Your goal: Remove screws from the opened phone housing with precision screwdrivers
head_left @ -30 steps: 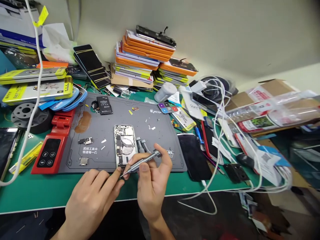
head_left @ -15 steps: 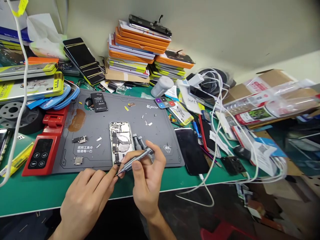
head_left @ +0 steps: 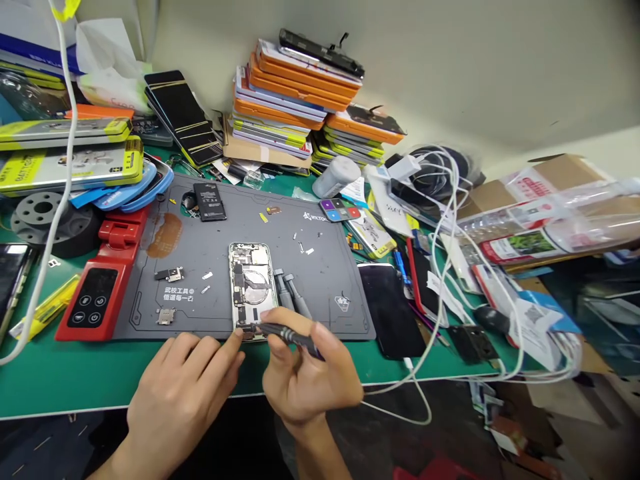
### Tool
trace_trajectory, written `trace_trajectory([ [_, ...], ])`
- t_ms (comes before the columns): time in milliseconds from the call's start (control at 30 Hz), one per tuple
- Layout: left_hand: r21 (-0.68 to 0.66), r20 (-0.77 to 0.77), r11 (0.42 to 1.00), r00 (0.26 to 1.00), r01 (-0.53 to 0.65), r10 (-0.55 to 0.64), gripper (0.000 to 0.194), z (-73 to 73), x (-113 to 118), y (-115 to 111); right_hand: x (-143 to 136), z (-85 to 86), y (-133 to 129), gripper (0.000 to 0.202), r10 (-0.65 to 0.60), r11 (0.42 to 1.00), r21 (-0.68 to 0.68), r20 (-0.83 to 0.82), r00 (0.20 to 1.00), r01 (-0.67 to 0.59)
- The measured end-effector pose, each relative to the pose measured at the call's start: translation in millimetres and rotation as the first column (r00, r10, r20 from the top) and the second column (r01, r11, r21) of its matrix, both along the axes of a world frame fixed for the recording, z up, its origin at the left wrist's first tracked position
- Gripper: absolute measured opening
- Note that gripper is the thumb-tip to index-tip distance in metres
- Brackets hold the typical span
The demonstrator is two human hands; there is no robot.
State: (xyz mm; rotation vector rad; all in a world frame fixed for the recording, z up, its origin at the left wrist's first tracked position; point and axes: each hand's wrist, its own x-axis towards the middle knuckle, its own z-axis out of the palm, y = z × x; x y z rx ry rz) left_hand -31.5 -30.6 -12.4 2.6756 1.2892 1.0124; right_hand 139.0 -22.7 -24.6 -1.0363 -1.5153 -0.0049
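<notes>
An opened phone point(head_left: 257, 283) lies on the grey mat point(head_left: 200, 250) with its circuit board and round coil bare. At its lower left corner my left hand point(head_left: 183, 380) presses an index fingertip, the other fingers curled in and the thumb partly hidden. My right hand point(head_left: 310, 370) is closed around a dark screwdriver point(head_left: 295, 337) with light rings, its front end over the phone's bottom edge. The tip is too small to make out. Just right of the phone lie two grey screwdrivers point(head_left: 295, 293), partly behind my right hand.
A battery point(head_left: 210, 202), a small metal plate point(head_left: 166, 316) and several tiny parts lie on the mat. The red device point(head_left: 93, 300) borders it at left, a black phone point(head_left: 390, 310) at right. Orange boxes point(head_left: 300, 80) are stacked behind; white cables point(head_left: 445, 267) loop at right.
My left fingertips have left the screwdriver's tip and now touch the phone's corner. My right hand has swung the screwdriver round so its front end is over the phone. The view has shifted slightly.
</notes>
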Motion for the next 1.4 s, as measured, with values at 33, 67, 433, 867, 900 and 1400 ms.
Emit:
trace_trajectory([
  [33,-0.009,0.001,1.000,1.000,-0.001,0.001,0.022,-0.7,0,0,1,-0.7,2,0.055,0.001,1.000,-0.001,0.056,0.998,-0.001],
  [67,-0.017,0.002,1.000,1.000,-0.001,0.001,0.022,-1.3,0,-1,1,-1.1,5,0.056,0.006,1.000,-0.014,0.080,0.997,-0.005],
  [433,-0.016,-0.036,1.000,0.999,0.003,-0.004,0.022,-4.4,-2,-2,-1,-1.1,8,0.062,0.067,0.993,-0.106,0.121,0.990,-0.054],
  [867,-0.006,-0.011,1.000,1.000,-0.011,0.011,0.021,-4.3,1,-3,2,16.3,2,0.055,-0.055,0.998,0.035,0.190,0.980,0.050],
  [900,0.002,-0.016,1.000,1.000,-0.017,0.017,0.021,-4.3,1,-3,1,17.6,2,0.053,-0.057,0.998,0.022,0.183,0.982,0.054],
  [1400,0.066,-0.072,0.996,0.995,-0.061,0.066,0.022,-3.4,2,-5,11,21.7,2,0.057,0.000,0.999,-0.051,0.202,0.979,0.010],
])
